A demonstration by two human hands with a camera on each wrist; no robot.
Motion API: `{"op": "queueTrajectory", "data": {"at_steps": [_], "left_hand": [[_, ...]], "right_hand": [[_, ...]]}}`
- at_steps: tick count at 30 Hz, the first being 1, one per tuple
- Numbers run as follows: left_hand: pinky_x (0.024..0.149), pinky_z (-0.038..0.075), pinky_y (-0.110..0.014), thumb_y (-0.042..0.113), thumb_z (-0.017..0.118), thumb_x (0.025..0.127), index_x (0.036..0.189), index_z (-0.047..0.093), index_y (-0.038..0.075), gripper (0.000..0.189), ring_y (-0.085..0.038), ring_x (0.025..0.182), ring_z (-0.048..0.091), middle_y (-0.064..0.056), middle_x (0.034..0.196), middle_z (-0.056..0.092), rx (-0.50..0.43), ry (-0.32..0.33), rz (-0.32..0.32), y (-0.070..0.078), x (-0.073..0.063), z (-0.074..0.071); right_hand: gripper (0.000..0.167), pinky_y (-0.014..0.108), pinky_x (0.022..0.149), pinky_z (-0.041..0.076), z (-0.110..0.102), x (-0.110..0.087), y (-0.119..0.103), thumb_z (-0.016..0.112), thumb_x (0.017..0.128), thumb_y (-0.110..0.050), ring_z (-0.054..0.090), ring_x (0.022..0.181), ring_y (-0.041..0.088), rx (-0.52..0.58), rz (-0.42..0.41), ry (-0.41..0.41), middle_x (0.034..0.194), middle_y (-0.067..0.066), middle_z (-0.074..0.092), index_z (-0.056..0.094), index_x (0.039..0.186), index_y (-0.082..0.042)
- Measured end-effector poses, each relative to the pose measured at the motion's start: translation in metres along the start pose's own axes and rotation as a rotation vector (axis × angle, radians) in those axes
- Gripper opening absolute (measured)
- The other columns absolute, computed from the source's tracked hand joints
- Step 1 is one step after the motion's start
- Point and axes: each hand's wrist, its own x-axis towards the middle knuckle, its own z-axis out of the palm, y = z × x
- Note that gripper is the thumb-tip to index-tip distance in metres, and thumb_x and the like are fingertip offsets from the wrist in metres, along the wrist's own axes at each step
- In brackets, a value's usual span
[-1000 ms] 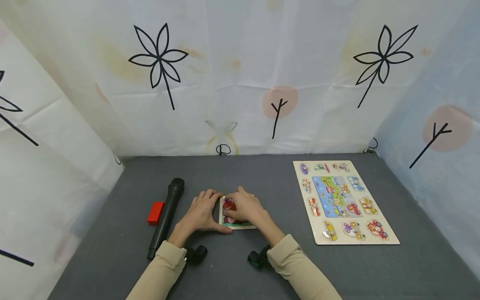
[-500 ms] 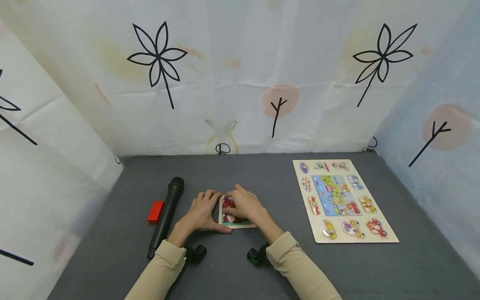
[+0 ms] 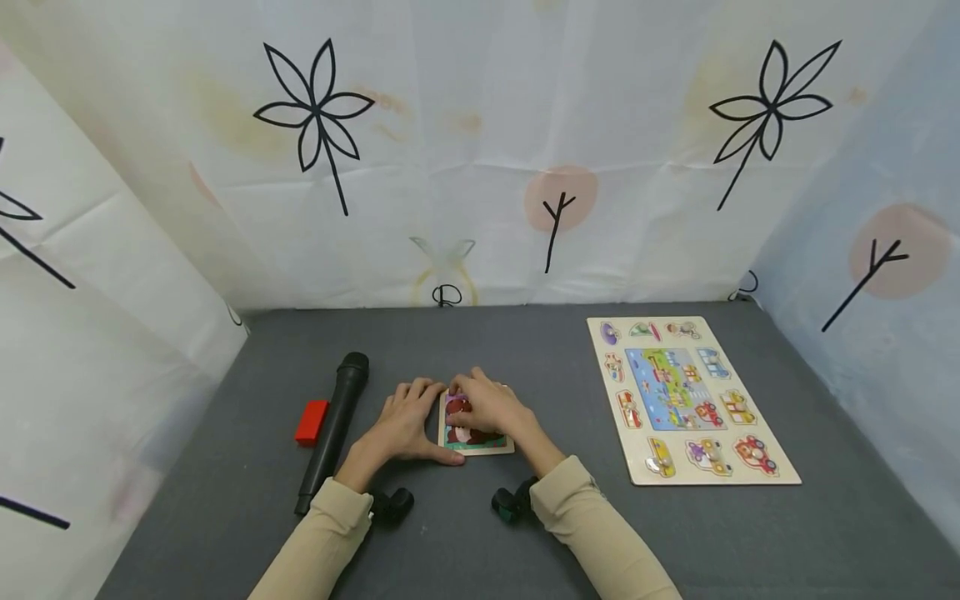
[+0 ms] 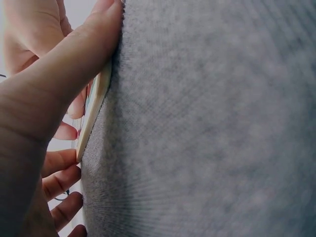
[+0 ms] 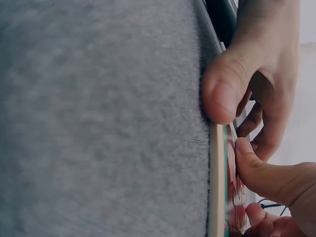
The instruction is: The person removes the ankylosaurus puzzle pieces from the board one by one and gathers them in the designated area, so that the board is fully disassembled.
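A small wooden puzzle board (image 3: 487,451) with a brown, green and purple picture lies flat on the grey table. My left hand (image 3: 407,425) holds it at the left side, thumb along the near edge and fingertips at the far left corner. Over the board's face is my right hand (image 3: 491,410), its thumb and curled fingers closing on a brown puzzle piece (image 3: 458,405). In the right wrist view the thumb (image 5: 254,170) presses on the picture (image 5: 232,173). The right hand hides much of the board's right half.
A black microphone (image 3: 333,433) lies left of the left hand, with a red block (image 3: 311,422) beside it. To the right lies a large peg puzzle board (image 3: 615,425) with vehicle pieces. Patterned cloth (image 3: 487,150) stands behind the table.
Both hands stay at the small board. The right hand shifts very slightly, showing a bit more of the board's lower right edge.
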Motion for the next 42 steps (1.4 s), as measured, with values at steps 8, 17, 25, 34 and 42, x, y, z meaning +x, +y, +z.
{"op": "queueTrajectory", "data": {"at_steps": [8, 17, 25, 34, 42], "left_hand": [[0.109, 0.036, -0.064, 0.068, 0.089, 0.063, 0.152, 0.045, 0.012, 0.114, -0.042, 0.135, 0.040, -0.015, 0.152, 0.043, -0.011, 0.000, -0.002, 0.0001, 0.0001, -0.0007], [0.109, 0.036, -0.064, 0.065, 0.090, 0.063, 0.151, 0.045, 0.011, 0.112, -0.043, 0.137, 0.039, -0.015, 0.152, 0.043, -0.015, 0.001, 0.000, -0.0001, -0.0011, -0.0019], [0.111, 0.034, -0.064, 0.067, 0.089, 0.063, 0.156, 0.041, 0.014, 0.117, -0.042, 0.138, 0.038, -0.015, 0.152, 0.042, -0.017, -0.015, -0.009, -0.0002, 0.0007, -0.0019], [0.112, 0.033, -0.064, 0.067, 0.090, 0.062, 0.151, 0.046, 0.011, 0.114, -0.042, 0.139, 0.038, -0.014, 0.152, 0.043, -0.024, -0.011, 0.003, -0.0008, 0.0020, -0.0023], [0.112, 0.034, -0.064, 0.067, 0.090, 0.063, 0.151, 0.045, 0.009, 0.115, -0.041, 0.139, 0.038, -0.014, 0.152, 0.044, -0.026, -0.010, 0.008, -0.0020, 0.0025, -0.0021]], "right_hand": [[0.048, 0.052, 0.096, 0.052, -0.0017, 0.0020, 0.0003, 0.072, 0.096, -0.037, 0.061, 0.110, 0.029, 0.028, 0.010, -0.029, 0.136, 0.018, 0.050, 0.058, 0.134, -0.012], [0.047, 0.056, 0.099, 0.049, -0.0003, 0.0004, -0.0005, 0.074, 0.095, -0.037, 0.062, 0.114, 0.029, 0.030, -0.014, 0.015, 0.133, 0.012, 0.054, 0.060, 0.132, -0.012], [0.058, 0.058, 0.104, 0.047, 0.0016, 0.0009, 0.0019, 0.077, 0.093, -0.035, 0.061, 0.116, 0.028, 0.052, -0.039, 0.053, 0.138, 0.010, 0.058, 0.057, 0.143, -0.014], [0.048, 0.051, 0.091, 0.051, 0.0011, -0.0004, 0.0010, 0.080, 0.090, -0.033, 0.060, 0.099, 0.023, 0.054, -0.041, 0.088, 0.123, 0.010, 0.061, 0.068, 0.132, -0.012], [0.046, 0.051, 0.089, 0.050, 0.0013, -0.0018, 0.0002, 0.080, 0.090, -0.032, 0.060, 0.099, 0.024, 0.057, -0.063, 0.108, 0.121, 0.010, 0.062, 0.070, 0.130, -0.013]]}}
